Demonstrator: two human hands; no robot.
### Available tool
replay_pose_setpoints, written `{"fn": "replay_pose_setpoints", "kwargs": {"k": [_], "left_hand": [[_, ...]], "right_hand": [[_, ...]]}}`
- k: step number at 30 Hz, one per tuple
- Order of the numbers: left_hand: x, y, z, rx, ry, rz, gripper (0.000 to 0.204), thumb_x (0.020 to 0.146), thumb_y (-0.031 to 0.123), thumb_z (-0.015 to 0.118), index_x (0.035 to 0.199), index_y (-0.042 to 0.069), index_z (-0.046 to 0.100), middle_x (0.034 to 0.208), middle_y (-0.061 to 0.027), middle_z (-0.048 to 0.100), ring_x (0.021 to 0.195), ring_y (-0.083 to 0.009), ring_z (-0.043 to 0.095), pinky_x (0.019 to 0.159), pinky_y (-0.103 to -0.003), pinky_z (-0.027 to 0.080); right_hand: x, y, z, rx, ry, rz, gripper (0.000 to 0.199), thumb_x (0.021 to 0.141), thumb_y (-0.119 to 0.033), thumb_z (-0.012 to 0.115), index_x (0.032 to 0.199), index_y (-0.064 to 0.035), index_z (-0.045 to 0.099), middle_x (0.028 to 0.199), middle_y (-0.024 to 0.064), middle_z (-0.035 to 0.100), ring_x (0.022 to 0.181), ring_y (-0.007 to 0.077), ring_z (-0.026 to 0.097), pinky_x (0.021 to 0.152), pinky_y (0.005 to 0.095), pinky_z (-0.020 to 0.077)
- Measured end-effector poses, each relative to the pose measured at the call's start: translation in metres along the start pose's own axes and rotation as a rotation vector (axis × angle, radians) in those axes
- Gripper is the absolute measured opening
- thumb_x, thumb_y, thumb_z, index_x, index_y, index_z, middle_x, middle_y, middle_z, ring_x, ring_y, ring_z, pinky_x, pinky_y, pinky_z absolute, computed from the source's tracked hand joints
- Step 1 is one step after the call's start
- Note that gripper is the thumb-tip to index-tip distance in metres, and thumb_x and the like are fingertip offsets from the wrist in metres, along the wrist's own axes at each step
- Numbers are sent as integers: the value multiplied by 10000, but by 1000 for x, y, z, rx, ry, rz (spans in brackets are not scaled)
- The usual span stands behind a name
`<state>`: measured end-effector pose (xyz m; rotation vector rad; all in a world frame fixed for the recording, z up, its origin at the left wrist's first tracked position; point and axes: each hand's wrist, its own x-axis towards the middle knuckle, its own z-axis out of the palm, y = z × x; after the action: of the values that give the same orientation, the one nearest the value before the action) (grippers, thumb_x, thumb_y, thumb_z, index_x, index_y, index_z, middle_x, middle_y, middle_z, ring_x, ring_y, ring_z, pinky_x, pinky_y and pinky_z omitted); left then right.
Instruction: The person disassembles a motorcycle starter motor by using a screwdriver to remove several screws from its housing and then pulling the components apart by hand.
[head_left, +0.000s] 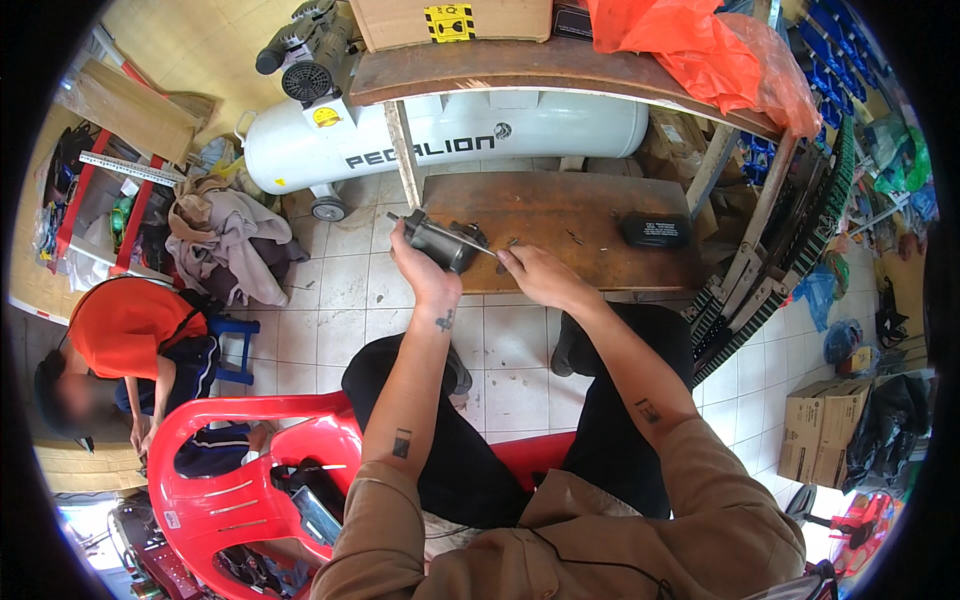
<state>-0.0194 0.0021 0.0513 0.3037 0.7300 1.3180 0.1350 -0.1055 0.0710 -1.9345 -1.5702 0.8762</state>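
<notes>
My left hand (428, 272) is wrapped round a dark grey metal cylinder with a short shaft (438, 245), which looks like a small motor. It is tilted, over the left end of a low brown wooden bench (560, 200). My right hand (543, 277) is closed on a thin metal rod-shaped tool (482, 247). The tool's far end reaches to the cylinder; its exact kind is too small to tell. Just behind the cylinder lies a dark part (470, 233), and small bits (575, 237) are scattered on the bench. A black case (655, 231) rests at the bench's right.
A long white air tank (450, 140) lies behind the bench, under a wooden shelf (560, 75). At the left, a person in an orange top (130, 330) sits bent over beside a red plastic chair (250, 480). Black cable chain (770, 270) leans at the right, with cardboard boxes (822, 435) nearer.
</notes>
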Motion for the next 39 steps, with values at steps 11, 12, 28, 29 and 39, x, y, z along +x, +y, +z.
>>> {"fn": "replay_pose_setpoints", "kwargs": {"k": [11,12,28,29,39], "left_hand": [[-4,0,3,-2,-17,15,312,976,386,537,1085,93,548,1009,-52,590,908,-215,621,826,-389,534],[-3,0,1,5,-29,18,313,975,384,539,1086,91,546,1007,-53,589,905,-216,622,828,-390,535],[5,-2,-4,23,-65,121,367,966,352,556,1188,79,453,1071,-73,545,968,-203,588,817,-370,522],[4,-3,-4,23,-69,116,357,968,350,552,1181,80,456,1054,-73,549,950,-204,592,812,-369,523],[-5,0,4,23,-10,78,298,978,366,521,1083,87,504,950,-61,574,847,-215,619,776,-379,534]], "right_hand": [[1,-2,3,21,128,12,443,948,-434,656,1030,1,648,1009,201,693,955,388,649,826,468,498],[1,-4,4,16,129,19,449,950,-440,649,1039,0,648,1018,204,692,964,389,649,831,470,498],[2,-1,9,158,187,-105,381,904,-347,743,939,19,639,900,171,708,845,285,671,808,407,512],[4,-2,12,184,181,-72,392,905,-358,741,930,18,634,904,169,706,844,285,670,810,408,512],[2,0,1,139,-43,-16,523,1028,-481,497,1013,9,680,922,249,666,896,409,645,796,459,500]]}}
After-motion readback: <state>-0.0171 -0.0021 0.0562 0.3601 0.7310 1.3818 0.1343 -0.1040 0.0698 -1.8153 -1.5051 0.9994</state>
